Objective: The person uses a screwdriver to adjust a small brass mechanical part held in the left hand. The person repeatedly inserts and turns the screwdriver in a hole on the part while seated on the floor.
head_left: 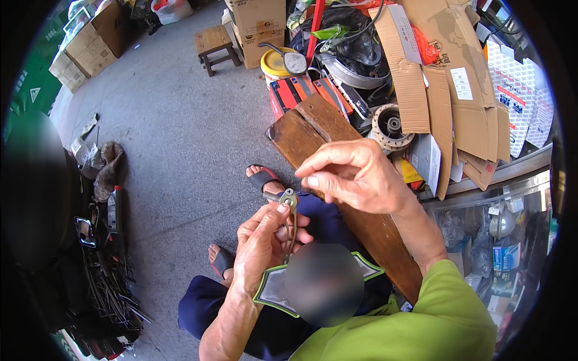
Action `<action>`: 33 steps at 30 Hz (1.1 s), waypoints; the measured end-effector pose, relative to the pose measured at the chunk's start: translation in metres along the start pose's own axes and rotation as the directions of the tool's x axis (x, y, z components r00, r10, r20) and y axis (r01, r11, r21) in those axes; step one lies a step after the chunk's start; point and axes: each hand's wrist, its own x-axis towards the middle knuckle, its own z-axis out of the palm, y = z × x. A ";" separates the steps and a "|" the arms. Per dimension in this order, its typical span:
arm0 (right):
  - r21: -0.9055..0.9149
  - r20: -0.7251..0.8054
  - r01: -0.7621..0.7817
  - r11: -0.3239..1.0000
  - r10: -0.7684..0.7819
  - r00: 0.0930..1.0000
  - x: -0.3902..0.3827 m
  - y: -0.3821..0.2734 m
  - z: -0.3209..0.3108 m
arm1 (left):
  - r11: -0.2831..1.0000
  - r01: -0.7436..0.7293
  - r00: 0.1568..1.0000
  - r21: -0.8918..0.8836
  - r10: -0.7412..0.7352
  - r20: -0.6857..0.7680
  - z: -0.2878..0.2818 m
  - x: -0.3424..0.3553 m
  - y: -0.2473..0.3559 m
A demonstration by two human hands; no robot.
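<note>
My left hand [260, 236] is closed round a small metal part [289, 197], its thumb pressed just below the part's round end. That end has a screw-like centre, a short grey stub points left from it, and thin curved legs run down past my fingers. Up and to the right, my right hand [358, 177] hovers apart from the part. Its fingers are curled, with thumb and forefinger brought together; whatever sits between them, if anything, is too small to make out. Below both hands is my lap in dark blue trousers [316, 216].
A wooden bench [301, 135] runs beneath my right arm. Beyond it lie a wheel hub [392, 123], red-and-black boxes [292, 93], a yellow tub [274, 63] and flattened cardboard [442, 114]. A glass case [506, 240] stands at right. Metal rods and tools [111, 289] lie at left; a wooden stool [215, 45] stands farther off.
</note>
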 end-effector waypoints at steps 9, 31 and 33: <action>-0.276 -0.042 0.274 0.921 -0.297 0.954 -0.003 0.009 0.023 | 0.999 -0.015 0.998 0.042 0.012 0.064 0.003 0.003 -0.002; -0.783 -0.027 0.113 0.611 -0.215 0.976 0.003 0.029 -0.016 | 0.998 0.035 0.999 0.046 -0.035 -0.017 0.003 -0.002 0.000; -0.431 0.092 0.149 0.890 -0.121 0.988 0.001 0.005 -0.007 | 0.997 0.023 1.000 0.075 -0.023 -0.002 0.003 -0.001 -0.003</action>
